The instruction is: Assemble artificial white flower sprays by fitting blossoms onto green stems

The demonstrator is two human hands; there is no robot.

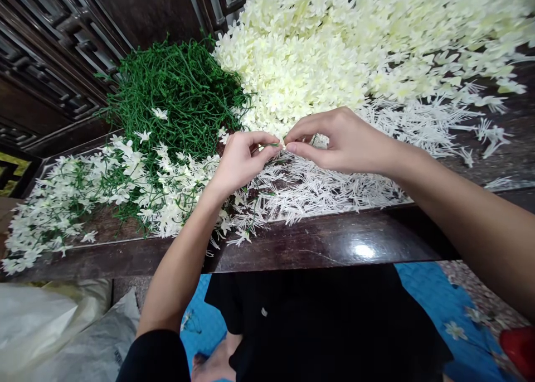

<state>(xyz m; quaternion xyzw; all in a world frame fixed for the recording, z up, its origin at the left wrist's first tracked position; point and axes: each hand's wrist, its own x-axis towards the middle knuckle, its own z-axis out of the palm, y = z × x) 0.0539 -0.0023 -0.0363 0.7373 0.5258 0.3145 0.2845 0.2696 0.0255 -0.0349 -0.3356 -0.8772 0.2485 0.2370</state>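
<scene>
My left hand [242, 158] pinches a thin green plastic stem [273, 145] between thumb and forefinger. At the stem's tip, my right hand [340, 139] closes thumb and forefinger on a small pale flower piece [282, 144], mostly hidden by the fingertips. The fingertips of both hands nearly meet. Below them lies a spread of spiky white plastic pieces [334, 184]. Loose cream petal pieces [305, 75] are heaped behind my hands, and a tangled pile of green stems [171, 92] stands to the left. White flowers on green stems [125, 175] lie left of my left hand.
Everything lies on a dark wooden bench [292, 242] with a raised front edge. Carved dark wood [83, 30] rises behind it. White sacks [45, 326] stand at the lower left. A blue mat [426, 298] covers the floor, with a red object [518, 346] at the lower right.
</scene>
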